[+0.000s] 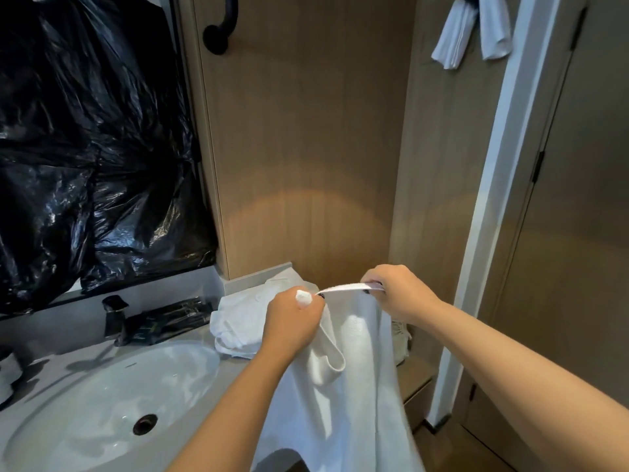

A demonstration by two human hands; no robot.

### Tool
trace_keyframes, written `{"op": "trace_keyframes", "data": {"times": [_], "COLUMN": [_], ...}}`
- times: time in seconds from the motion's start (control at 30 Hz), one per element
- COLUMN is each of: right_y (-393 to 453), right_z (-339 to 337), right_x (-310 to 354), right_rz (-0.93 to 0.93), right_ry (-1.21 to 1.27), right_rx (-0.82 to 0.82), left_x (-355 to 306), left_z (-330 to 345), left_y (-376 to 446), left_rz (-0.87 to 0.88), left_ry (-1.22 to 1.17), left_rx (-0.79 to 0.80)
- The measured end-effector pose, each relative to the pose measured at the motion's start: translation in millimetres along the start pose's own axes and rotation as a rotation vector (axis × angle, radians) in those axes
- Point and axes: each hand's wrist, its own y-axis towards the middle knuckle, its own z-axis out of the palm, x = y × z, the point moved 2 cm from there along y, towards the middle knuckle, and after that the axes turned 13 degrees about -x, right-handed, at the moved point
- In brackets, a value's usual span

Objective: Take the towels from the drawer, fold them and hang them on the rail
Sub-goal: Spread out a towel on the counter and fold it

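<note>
**Towel stretched between two hands**

Head view: the left hand (294,323) and right hand (396,292) each pinch the top edge of a white towel (350,386), fingers clamped on the cloth. The towel hangs beside the sink (68,420). Crumpled towels (238,321) lie on the surface (255,279); folded towels (471,28) hang above.

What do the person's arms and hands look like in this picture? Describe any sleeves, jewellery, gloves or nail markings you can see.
Both forearms are bare as far as the frame shows: no sleeves, gloves, watch or bracelets appear. The left hand shows no rings. The right hand has dark-looking nails on its fingers, though they are too small to tell the exact colour. No cables or markings show on either arm.
</note>
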Motion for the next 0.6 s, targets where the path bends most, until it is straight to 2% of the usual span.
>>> {"op": "trace_keyframes", "data": {"times": [0.13, 0.3, 0.4, 0.47, 0.5, 0.6], "right_y": [-13, -17, -12, -10, -9, -8], "right_z": [2, -10, -13, -15, -16, -17], "right_x": [-34, -56, -45, -30, -22, 3], "right_rz": [0.177, 0.223, 0.142, 0.065, 0.027, -0.097], "right_ry": [-0.074, -0.008, 0.07, 0.109, 0.119, 0.116], "right_rx": [-0.073, -0.179, -0.127, -0.056, -0.035, 0.014], "left_x": [21, 51, 54, 49, 45, 22], "left_z": [-4, -26, -25, -18, -13, 3], "left_y": [1, 17, 12, 4, 0, -11], "left_rz": [0.023, -0.013, -0.065, -0.108, -0.094, 0.105], "left_ry": [0.12, 0.295, 0.324, 0.256, 0.229, 0.263], "left_rx": [-0.021, -0.07, -0.05, -0.012, 0.016, 0.108]}}
